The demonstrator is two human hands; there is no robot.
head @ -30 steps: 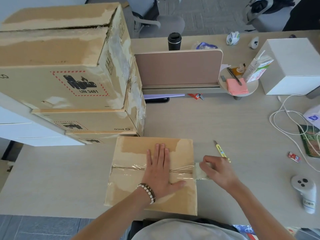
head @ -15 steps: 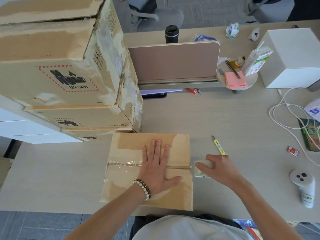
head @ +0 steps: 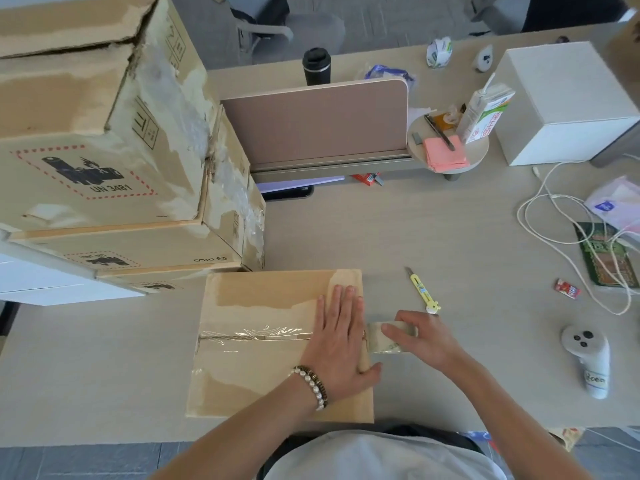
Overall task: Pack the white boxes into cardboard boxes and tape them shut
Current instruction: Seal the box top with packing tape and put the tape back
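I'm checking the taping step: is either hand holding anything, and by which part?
The right hand grips the clear tape roll across its outer rim. The left hand holds nothing; it presses flat on the cardboard box.

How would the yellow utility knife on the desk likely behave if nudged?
The yellow utility knife looks slim and plastic, so probably light and stiff. Lying flat on the desk, it would likely slide or spin rather than roll. Its tip looks exposed, so it is risky to grab there.

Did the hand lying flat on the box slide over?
Yes. The left hand slid right along the taped seam of the cardboard box, from the lid's middle to its right edge.
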